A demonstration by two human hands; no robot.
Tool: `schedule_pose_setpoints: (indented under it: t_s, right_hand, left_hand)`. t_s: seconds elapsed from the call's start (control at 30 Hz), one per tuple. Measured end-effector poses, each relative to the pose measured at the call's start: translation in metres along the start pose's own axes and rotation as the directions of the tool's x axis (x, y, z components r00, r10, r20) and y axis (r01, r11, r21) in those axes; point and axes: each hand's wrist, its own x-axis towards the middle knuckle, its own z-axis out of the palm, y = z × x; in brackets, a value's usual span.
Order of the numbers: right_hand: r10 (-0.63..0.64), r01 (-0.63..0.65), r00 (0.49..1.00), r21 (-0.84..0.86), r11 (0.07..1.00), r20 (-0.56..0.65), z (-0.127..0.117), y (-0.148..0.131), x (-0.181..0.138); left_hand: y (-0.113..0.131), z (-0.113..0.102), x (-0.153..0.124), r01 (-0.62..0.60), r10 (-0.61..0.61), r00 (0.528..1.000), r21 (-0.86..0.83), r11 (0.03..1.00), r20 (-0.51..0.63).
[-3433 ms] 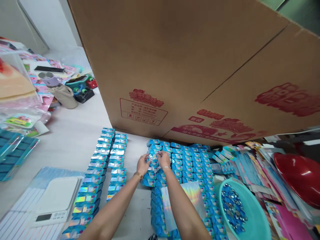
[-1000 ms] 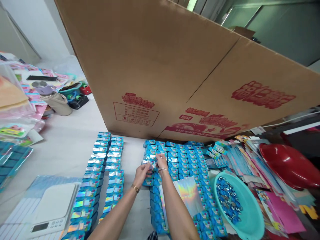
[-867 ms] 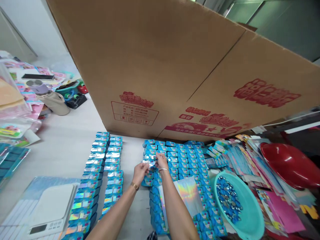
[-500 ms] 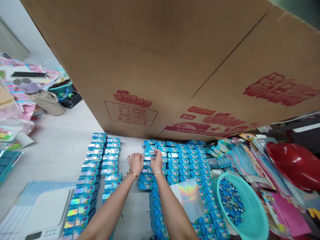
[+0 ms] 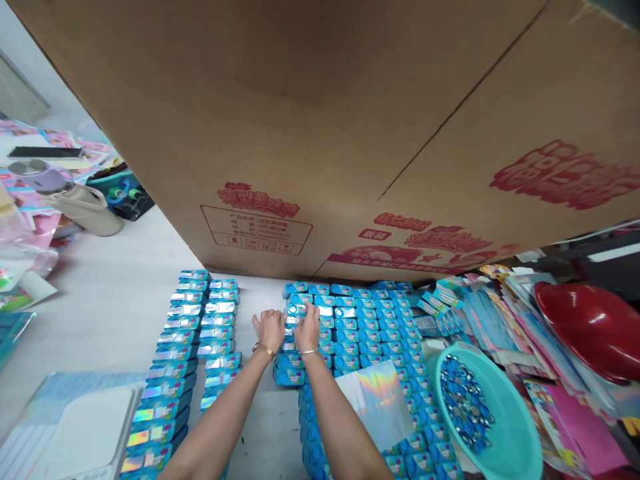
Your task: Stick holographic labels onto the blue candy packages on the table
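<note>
Small blue boxes with shiny sides stand in tight rows on the table. My right hand [image 5: 307,328] is closed on a small blue box [image 5: 295,309] near the far end of the leftmost row of the large block. At that box's left end is my left hand [image 5: 270,329], its fingers bent against the box and its thumb out to the left; its fingertips are partly hidden. A bracelet circles each wrist. Two separate columns of blue boxes [image 5: 173,355] stand to the left of my hands. A shiny silver sheet [image 5: 377,403] lies across the large block.
A big cardboard carton [image 5: 320,133] walls off the far side. On the right are a turquoise basin [image 5: 517,427] of blue gems, a red bowl [image 5: 590,327] and stacked packaging. A white scale [image 5: 93,427] and a beige bottle [image 5: 83,207] stand on the left.
Both hands stay at the same row, with the right hand shifted slightly left and nearer. The whole view has shifted a little.
</note>
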Motion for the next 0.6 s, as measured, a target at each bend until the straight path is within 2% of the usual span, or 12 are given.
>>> schedule_pose_setpoints:
  t_s: [0.23, 0.37, 0.47, 0.53, 0.6]
  right_hand:
    - [-0.085, 0.082, 0.994, -0.047, 0.996, -0.071, 0.010, 0.013, -0.003]
    - [-0.053, 0.054, 0.994, 0.007, 0.999, -0.098, 0.011, 0.017, -0.003]
    - [-0.020, 0.026, 0.994, 0.053, 0.998, -0.111, 0.011, 0.013, 0.000]
    - [-0.029, 0.034, 0.995, 0.058, 0.998, -0.097, 0.004, 0.011, 0.003]
    - [-0.062, 0.067, 0.994, 0.047, 0.997, -0.084, -0.016, 0.016, 0.006]
  left_hand:
    - [0.000, 0.012, 0.000, 0.114, -0.112, 0.993, -0.146, 0.983, 0.026]
    - [0.000, 0.020, 0.006, 0.228, -0.230, 0.973, -0.205, 0.952, 0.018]
    - [0.001, 0.018, 0.011, 0.291, -0.305, 0.952, -0.268, 0.919, -0.014]
    - [0.000, 0.011, 0.011, 0.287, -0.318, 0.946, -0.314, 0.905, -0.053]
    - [0.001, 0.000, 0.007, 0.254, -0.307, 0.947, -0.356, 0.899, -0.100]
